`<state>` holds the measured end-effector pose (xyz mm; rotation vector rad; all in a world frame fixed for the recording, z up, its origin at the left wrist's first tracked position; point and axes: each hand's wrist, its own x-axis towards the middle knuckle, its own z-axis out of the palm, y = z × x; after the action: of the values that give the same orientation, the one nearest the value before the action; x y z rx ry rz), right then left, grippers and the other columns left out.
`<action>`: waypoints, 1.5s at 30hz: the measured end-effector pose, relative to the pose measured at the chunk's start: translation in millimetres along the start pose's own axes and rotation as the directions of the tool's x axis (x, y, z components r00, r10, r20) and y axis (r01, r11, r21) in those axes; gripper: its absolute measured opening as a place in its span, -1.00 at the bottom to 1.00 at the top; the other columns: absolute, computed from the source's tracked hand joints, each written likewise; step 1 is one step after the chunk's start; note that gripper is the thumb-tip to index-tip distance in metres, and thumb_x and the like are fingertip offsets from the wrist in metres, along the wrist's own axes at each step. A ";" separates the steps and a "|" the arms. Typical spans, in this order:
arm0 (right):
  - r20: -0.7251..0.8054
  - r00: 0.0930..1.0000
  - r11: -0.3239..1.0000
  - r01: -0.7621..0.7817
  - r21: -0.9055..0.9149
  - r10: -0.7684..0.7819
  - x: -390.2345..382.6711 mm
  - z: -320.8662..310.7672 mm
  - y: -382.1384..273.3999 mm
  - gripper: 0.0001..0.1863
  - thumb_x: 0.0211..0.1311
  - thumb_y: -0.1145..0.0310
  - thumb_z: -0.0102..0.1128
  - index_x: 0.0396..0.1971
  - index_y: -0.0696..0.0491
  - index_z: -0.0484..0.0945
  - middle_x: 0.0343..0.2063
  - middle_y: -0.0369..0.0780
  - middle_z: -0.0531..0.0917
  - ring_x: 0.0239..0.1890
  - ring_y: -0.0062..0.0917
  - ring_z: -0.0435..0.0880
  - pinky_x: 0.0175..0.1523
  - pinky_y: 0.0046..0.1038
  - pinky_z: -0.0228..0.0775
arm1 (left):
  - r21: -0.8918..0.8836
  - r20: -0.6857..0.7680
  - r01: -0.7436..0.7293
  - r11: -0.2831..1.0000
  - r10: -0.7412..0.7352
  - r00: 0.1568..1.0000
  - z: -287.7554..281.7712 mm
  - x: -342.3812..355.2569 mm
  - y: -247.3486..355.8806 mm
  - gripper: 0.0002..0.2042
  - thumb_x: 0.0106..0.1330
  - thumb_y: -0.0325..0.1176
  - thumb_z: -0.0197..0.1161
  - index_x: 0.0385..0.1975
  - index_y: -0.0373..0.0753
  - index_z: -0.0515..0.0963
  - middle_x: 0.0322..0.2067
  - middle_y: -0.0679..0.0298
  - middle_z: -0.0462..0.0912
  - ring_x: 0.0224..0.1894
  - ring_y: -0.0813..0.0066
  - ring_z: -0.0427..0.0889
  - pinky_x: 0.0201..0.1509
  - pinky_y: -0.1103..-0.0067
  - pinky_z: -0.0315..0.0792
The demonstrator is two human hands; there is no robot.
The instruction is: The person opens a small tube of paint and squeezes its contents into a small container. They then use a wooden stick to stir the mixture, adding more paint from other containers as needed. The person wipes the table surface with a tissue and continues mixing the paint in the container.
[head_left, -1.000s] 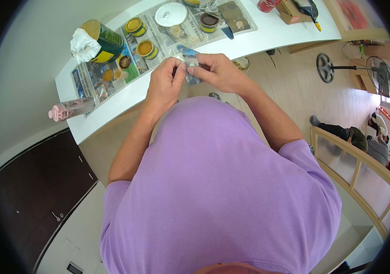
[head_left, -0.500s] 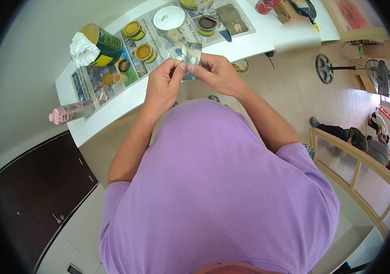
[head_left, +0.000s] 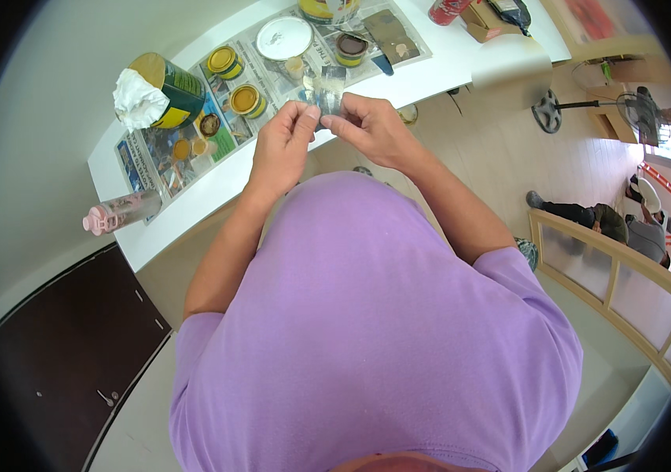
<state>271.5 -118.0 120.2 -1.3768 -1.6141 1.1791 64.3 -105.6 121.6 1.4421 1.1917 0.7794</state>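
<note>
Pinched near its lower end between the left hand and right hand, the thin, shiny, silvery-grey rectangular sheet at upper centre looks light, bendable and slippery, best held by its edges.

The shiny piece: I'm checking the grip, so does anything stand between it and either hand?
Nothing visible does: the left hand and the right hand both hold the shiny piece around its lower part. Whatever lies behind it is hidden from this view.
</note>
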 end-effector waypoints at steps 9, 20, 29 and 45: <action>-0.209 0.961 0.977 0.148 -0.156 -0.179 -0.3 40.8 3.6 -0.68 0.40 0.31 0.46 -0.41 0.20 0.54 -0.57 -0.11 0.59 -0.57 -0.41 0.46 -0.39 -0.30 0.36 | -0.127 0.109 0.090 0.988 -0.077 0.991 -14.8 16.6 -34.4 -0.73 0.72 -0.20 0.12 -0.17 -0.26 0.59 -0.44 0.40 0.58 -0.42 0.68 0.44 -0.32 0.65 0.35; -0.596 0.770 0.960 -0.280 0.006 0.228 38.2 -59.1 101.2 -0.68 0.44 0.22 0.45 -0.30 0.23 0.75 -0.56 -0.21 0.71 -0.54 -0.62 0.63 -0.36 -0.45 0.49 | -0.015 0.194 0.121 0.992 -0.116 0.974 -25.4 34.5 -58.7 -0.77 0.65 -0.27 0.24 -0.15 -0.32 0.69 -0.30 0.35 0.74 -0.32 0.67 0.64 -0.29 0.64 0.49; -0.352 0.889 0.869 -0.402 -0.290 0.293 165.1 -135.5 226.9 -0.53 0.42 -0.02 0.38 -0.13 0.17 0.80 -0.36 0.03 0.82 -0.24 -0.14 0.83 -0.02 -0.20 0.63 | -0.101 0.007 0.300 0.948 -0.301 0.953 8.2 28.8 -44.8 -0.78 0.64 -0.32 0.26 -0.02 -0.37 0.70 -0.27 0.30 0.77 -0.31 0.63 0.67 -0.29 0.64 0.50; 0.347 0.923 0.837 -0.318 0.446 0.166 78.2 -43.5 81.0 -0.70 0.53 0.19 0.40 0.01 0.11 0.77 -0.39 -0.34 0.70 -0.39 -0.73 0.58 -0.29 -0.56 0.45 | -0.212 0.057 0.341 0.916 -0.337 0.940 26.7 49.8 -26.5 -0.76 0.64 -0.33 0.25 0.07 -0.36 0.67 -0.20 0.22 0.79 -0.23 0.51 0.76 -0.21 0.58 0.60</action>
<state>324.4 -31.1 55.3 -1.1209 -1.2059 1.8795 96.5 -68.3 83.3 1.0228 1.2559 0.6305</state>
